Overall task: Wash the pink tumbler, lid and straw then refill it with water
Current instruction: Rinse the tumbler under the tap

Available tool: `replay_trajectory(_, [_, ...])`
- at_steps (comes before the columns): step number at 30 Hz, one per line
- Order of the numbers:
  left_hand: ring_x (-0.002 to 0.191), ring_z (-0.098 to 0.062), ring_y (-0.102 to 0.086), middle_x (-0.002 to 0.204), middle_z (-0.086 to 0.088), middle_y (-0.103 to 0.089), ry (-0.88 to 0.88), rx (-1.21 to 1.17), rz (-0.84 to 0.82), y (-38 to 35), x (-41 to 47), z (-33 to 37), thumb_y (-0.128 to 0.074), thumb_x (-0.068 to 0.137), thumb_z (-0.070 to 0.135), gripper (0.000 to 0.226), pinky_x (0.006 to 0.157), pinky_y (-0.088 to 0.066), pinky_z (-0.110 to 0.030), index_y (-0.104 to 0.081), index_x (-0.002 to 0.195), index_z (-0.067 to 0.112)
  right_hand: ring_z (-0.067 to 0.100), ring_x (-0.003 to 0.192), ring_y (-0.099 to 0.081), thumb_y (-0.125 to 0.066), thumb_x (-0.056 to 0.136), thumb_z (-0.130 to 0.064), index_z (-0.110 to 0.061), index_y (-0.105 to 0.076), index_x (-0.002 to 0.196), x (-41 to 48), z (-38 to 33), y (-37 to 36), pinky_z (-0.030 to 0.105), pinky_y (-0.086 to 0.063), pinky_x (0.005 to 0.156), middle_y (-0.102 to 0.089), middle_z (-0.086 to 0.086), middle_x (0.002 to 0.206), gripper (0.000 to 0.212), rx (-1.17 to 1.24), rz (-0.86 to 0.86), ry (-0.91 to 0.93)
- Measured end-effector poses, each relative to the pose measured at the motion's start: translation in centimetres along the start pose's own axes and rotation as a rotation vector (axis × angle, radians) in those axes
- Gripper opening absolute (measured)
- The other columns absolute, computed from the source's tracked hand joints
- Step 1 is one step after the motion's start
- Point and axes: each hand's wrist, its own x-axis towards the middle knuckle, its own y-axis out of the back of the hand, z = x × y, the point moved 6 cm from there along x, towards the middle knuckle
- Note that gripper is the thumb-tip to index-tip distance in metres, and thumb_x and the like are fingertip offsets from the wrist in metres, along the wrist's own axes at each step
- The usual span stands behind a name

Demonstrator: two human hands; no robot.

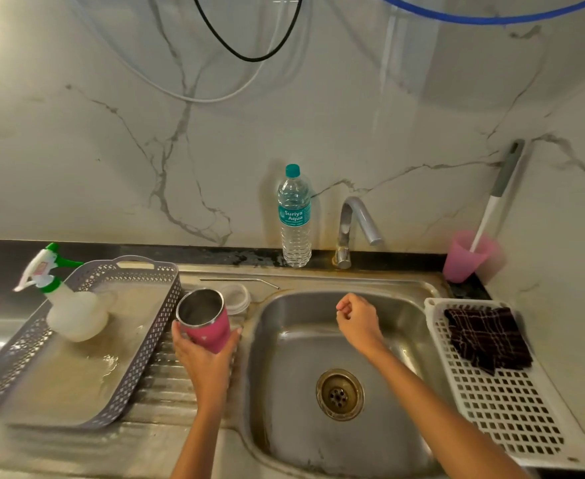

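Pink tumbler (211, 331) gripped in left hand (203, 361); right hand (358, 323) curled, empty, over sink (284, 409); lid (238, 298), straw (239, 281) behind; water bottle (294, 219) beside tap (351, 226).

The sink basin (294, 392) is lying open, with the tap (353, 216) overhanging its back rim and the water bottle (294, 219) standing just left of that. The grey basket (146, 347) and white basket (491, 409) are flanking it; the straw (239, 281) and lid (237, 299) are occupying the ledge behind the pink tumbler (211, 331).
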Motion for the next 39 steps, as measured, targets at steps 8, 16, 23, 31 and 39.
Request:
replay_trajectory(8, [0.124,-0.024,-0.05,0.14,-0.001,-0.044,-0.052,-0.155,-0.07,-1.8,1.3,1.2,-0.09,0.065,0.011,0.105,0.098,-0.05,-0.053,-0.027,0.147,0.029,0.019,0.08,-0.064,-0.061,0.088,-0.005,-0.015,-0.059,0.087,3.9,1.0,2.1,0.034,-0.057,0.076,-0.062,0.0,0.083,0.009,0.145,0.058,-0.121])
replay_trajectory(16, [0.113,-0.013,-0.058,0.126,0.004,-0.057,-0.151,-0.209,-0.426,-9.9,-1.5,4.6,-0.091,0.06,0.009,0.095,0.093,-0.054,-0.037,-0.039,0.138,0.024,0.02,0.089,-0.065,-0.056,0.094,-0.007,-0.01,-0.067,0.113,9.7,0.9,4.1,0.035,-0.057,0.084,-0.068,0.004,0.104,0.023,0.267,0.171,-0.11])
replay_trajectory(23, [0.109,-0.002,-0.06,0.118,0.015,-0.061,-0.141,-0.133,-0.598,-15.0,-2.6,2.1,-0.094,0.056,0.009,0.088,0.085,-0.054,-0.021,-0.046,0.124,0.04,0.02,0.096,-0.066,-0.06,0.093,-0.011,-0.01,-0.066,0.12,11.2,0.2,2.5,0.035,-0.053,0.094,-0.07,0.01,0.11,0.028,0.296,0.189,-0.038])
replay_trajectory(31, [0.117,-0.01,-0.057,0.125,0.011,-0.059,-0.14,-0.061,-0.679,-17.3,-3.5,0.5,-0.093,0.055,0.029,0.092,0.095,-0.055,-0.04,-0.044,0.133,0.033,0.018,0.103,-0.064,-0.062,0.091,-0.008,-0.005,-0.064,0.123,10.8,-1.2,1.7,0.02,-0.048,0.092,-0.067,0.009,0.115,0.031,0.223,0.156,0.093])
replay_trajectory(39, [0.12,-0.011,-0.055,0.129,0.011,-0.056,-0.156,-0.012,-0.708,-18.2,-4.0,-0.2,-0.092,0.054,0.032,0.099,0.095,-0.055,-0.034,-0.04,0.138,0.031,0.009,0.098,-0.062,-0.054,0.096,-0.011,-0.023,-0.045,0.141,6.8,1.1,0.3,0.019,-0.055,0.08,-0.057,-0.008,0.123,0.048,0.255,0.024,0.018])
